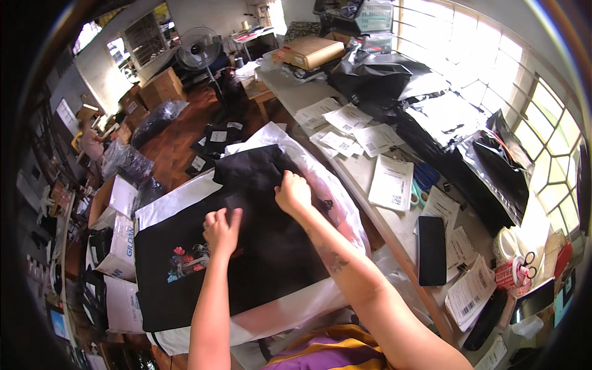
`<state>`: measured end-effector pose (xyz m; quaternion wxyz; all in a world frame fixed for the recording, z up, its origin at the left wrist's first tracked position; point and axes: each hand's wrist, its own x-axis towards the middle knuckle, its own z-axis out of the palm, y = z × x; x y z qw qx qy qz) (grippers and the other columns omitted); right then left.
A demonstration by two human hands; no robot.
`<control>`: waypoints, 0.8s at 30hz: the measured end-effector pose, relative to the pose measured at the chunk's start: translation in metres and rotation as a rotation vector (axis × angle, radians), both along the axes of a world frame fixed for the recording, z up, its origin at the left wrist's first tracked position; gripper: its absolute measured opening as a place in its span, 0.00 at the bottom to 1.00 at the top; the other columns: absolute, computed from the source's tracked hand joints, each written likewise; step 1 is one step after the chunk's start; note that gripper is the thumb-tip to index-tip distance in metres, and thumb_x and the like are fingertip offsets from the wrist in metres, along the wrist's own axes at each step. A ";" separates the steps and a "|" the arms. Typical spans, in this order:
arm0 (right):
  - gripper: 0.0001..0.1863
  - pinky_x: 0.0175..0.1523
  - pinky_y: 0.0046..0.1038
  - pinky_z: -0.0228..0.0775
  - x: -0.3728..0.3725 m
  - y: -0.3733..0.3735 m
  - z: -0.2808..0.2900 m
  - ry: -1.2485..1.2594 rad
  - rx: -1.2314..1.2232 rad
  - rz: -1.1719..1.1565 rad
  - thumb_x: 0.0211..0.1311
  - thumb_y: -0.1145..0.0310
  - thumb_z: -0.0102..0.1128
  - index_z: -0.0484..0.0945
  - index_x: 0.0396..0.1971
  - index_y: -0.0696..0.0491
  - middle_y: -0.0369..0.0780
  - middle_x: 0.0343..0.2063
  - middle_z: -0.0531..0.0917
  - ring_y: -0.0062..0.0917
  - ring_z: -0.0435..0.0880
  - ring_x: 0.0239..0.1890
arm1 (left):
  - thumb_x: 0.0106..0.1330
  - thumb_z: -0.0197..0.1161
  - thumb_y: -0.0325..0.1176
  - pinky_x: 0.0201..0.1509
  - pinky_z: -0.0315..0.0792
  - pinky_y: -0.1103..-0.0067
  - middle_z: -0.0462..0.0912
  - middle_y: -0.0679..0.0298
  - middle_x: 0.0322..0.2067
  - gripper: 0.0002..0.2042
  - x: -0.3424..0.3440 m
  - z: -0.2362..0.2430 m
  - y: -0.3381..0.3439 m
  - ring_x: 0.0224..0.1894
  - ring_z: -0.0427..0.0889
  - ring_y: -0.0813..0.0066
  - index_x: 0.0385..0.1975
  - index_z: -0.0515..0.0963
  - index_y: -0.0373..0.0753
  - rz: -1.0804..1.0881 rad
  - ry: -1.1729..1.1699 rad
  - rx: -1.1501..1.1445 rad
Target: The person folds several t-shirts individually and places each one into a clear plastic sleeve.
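Room: cluttered packing space, table (345, 169) right of my hands.
Left hand (222, 229): pressed flat on black shirt (259, 246).
Right hand (293, 193): pinched its fabric.

Both hands lay on a black garment (259, 246). The left hand (222, 229) pressed flat; the right hand (293, 192) pinched the fabric.

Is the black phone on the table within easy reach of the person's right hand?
Probably yes: the right hand rests on the black garment, and the black phone lies uncovered on the table with nothing between.
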<state>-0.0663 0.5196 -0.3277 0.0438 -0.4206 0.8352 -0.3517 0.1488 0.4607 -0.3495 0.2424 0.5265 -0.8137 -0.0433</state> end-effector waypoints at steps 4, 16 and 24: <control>0.17 0.51 0.38 0.77 -0.033 -0.011 -0.001 -0.176 -0.140 0.312 0.49 0.63 0.71 0.83 0.34 0.59 0.47 0.36 0.87 0.40 0.86 0.42 | 0.61 0.68 0.36 0.52 0.72 0.66 0.80 0.58 0.42 0.13 -0.028 0.008 -0.022 0.48 0.79 0.59 0.40 0.76 0.38 -0.090 0.190 0.145; 0.14 0.58 0.30 0.72 -0.069 0.005 0.028 -0.304 0.100 0.661 0.45 0.83 0.49 0.85 0.25 0.58 0.42 0.29 0.88 0.33 0.84 0.49 | 0.53 0.57 0.24 0.74 0.42 0.62 0.79 0.59 0.59 0.12 0.074 0.069 0.018 0.71 0.65 0.61 0.35 0.82 0.45 -0.988 0.189 0.619; 0.16 0.32 0.35 0.76 -0.071 -0.129 -0.006 -0.730 0.019 0.045 0.61 0.60 0.63 0.82 0.39 0.58 0.45 0.32 0.85 0.31 0.85 0.32 | 0.62 0.55 0.24 0.64 0.58 0.63 0.75 0.64 0.58 0.23 0.258 0.028 -0.117 0.62 0.72 0.63 0.57 0.76 0.50 0.321 -0.511 0.014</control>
